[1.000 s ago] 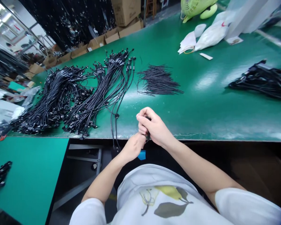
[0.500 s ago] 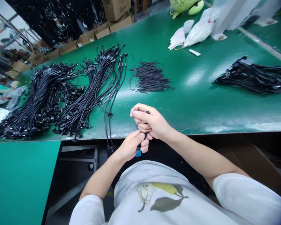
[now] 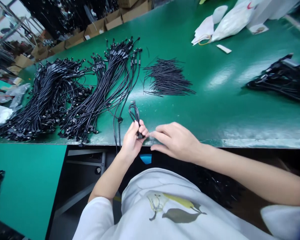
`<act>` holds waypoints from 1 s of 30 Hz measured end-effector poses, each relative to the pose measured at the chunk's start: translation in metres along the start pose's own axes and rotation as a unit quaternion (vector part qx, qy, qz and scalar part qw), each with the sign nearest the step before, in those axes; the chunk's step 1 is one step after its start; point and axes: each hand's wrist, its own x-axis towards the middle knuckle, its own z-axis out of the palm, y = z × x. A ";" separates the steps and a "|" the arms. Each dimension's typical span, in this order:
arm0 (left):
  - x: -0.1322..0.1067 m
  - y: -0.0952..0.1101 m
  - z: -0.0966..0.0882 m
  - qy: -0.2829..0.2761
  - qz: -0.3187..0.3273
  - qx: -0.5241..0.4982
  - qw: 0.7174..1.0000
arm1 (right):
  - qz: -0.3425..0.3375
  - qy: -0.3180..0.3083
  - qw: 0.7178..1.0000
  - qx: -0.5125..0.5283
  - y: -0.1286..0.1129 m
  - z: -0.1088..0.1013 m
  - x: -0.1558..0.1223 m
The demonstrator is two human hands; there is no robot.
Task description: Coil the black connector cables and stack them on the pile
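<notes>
My left hand (image 3: pixel 132 141) is closed on a small coiled black cable (image 3: pixel 135 115), holding it upright over the front edge of the green table (image 3: pixel 215 110). Just to its right, my right hand (image 3: pixel 176 140) hovers with fingers stretched out, fingertips almost touching the left hand and nothing in them. Another black cable (image 3: pixel 117 126) hangs over the table edge left of my left hand. Behind it lie large heaps of black cables (image 3: pixel 72 93), and a pile of thin black ties (image 3: pixel 167 78) lies beyond my hands.
A further bundle of black cables (image 3: pixel 282 80) lies at the right. White bags and paper (image 3: pixel 222 23) sit at the far right. Cardboard boxes (image 3: pixel 100 25) line the far table edge. A lower green surface (image 3: pixel 22 186) is at the left.
My hands have come apart: the right hand let go and opened flat, while the left hand lifted the coiled cable up over the table edge. The view shifted slightly.
</notes>
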 end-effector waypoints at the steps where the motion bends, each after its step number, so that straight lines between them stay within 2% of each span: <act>1: 0.002 0.000 0.003 0.016 0.010 -0.027 0.999 | 0.011 -0.007 1.000 -0.006 -0.006 0.008 -0.001; 4: 0.005 -0.003 0.009 0.045 0.023 -0.045 0.998 | 0.038 0.004 0.999 -0.034 -0.021 0.028 0.002; 6: 0.005 -0.008 0.009 0.062 0.017 -0.028 0.998 | 0.085 0.004 0.996 -0.024 -0.027 0.038 0.008; 9: 0.006 -0.012 0.004 0.091 0.019 -0.020 0.996 | 0.182 0.007 0.980 0.076 -0.033 0.044 0.017; 11: 0.006 -0.013 0.001 0.095 0.031 -0.021 0.995 | 0.251 0.011 0.949 0.192 -0.036 0.044 0.019; 13: 0.006 -0.013 -0.002 0.084 0.041 -0.017 0.996 | 0.308 -0.001 0.904 0.298 -0.037 0.042 0.018; 15: 0.005 -0.012 -0.005 0.070 0.053 0.001 0.996 | 0.329 -0.029 0.880 0.341 -0.035 0.036 0.014; 16: 0.004 -0.012 -0.007 0.061 0.062 0.019 0.996 | 0.321 -0.032 0.887 0.330 -0.032 0.032 0.013; 18: 0.001 -0.013 -0.013 0.029 0.081 0.080 0.993 | 0.263 -0.009 0.931 0.251 -0.023 0.022 0.011; 20: -0.003 -0.013 -0.020 -0.021 0.086 0.188 0.978 | 0.142 0.009 0.979 0.148 -0.012 0.011 0.014; 22: -0.009 -0.014 -0.026 -0.069 0.071 0.310 0.945 | 0.009 -0.027 0.997 0.068 -0.001 0.002 0.019; 23: -0.013 -0.014 -0.029 -0.087 0.062 0.359 0.927 | -0.037 -0.070 0.996 0.043 0.003 -0.001 0.021; 25: -0.020 -0.013 -0.032 -0.116 0.037 0.409 0.904 | -0.065 -0.178 0.982 0.014 0.008 -0.005 0.024; 28: -0.030 -0.012 -0.033 -0.162 -0.033 0.392 0.905 | -0.044 -0.304 0.951 0.032 0.009 -0.008 0.022; 30: -0.035 -0.013 -0.033 -0.183 -0.077 0.357 0.913 | -0.056 -0.321 0.944 0.059 0.008 -0.010 0.017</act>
